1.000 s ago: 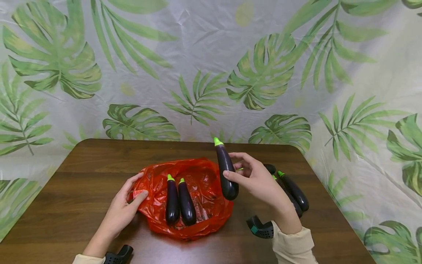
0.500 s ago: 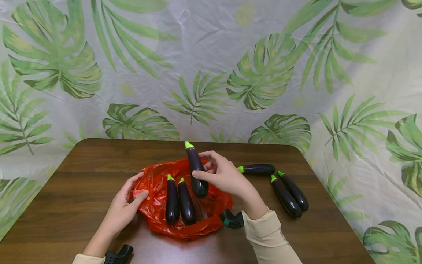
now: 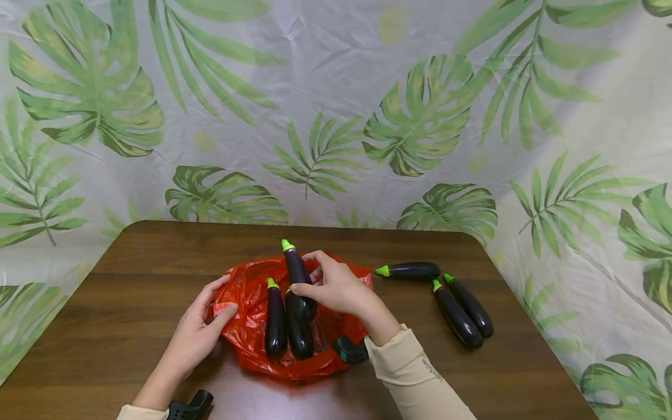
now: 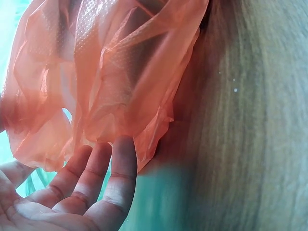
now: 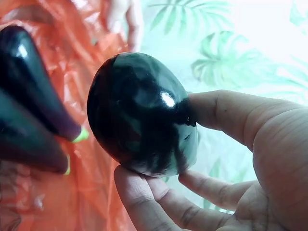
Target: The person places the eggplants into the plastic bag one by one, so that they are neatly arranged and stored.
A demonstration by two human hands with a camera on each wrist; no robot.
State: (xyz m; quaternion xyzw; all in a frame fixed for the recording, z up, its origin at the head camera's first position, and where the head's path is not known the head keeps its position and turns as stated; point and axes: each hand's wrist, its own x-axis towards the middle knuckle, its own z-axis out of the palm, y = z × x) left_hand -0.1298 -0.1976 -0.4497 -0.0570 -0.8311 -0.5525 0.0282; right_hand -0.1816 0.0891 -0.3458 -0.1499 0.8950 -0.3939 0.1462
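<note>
A red plastic bag (image 3: 238, 280) lies spread open in the middle of the table. Its left edge is pinched by my left hand (image 3: 202, 326), thumb on the inner side; in the left wrist view the fingers (image 4: 122, 178) sit behind the thin plastic (image 4: 110, 86). Two dark purple eggplants with green stem ends lie side by side in the bag, the left one (image 3: 275, 321) in full view, the other (image 3: 300, 341) partly covered. Over them my right hand (image 3: 338, 286) grips a third eggplant (image 3: 296, 268), stem pointing away. Its rounded end (image 5: 139, 110) faces the right wrist camera.
To the right on the wooden table (image 3: 131, 291) lie three more eggplants: one sideways (image 3: 415, 270) and two slanting next to each other, the nearer (image 3: 457, 318) and the outer (image 3: 475, 309). A leaf-patterned cloth (image 3: 336, 116) hangs behind the table.
My right hand has carried the eggplant leftward from the bag's right edge, and lowered it over the two eggplants inside. My left hand stays at the bag's left edge.
</note>
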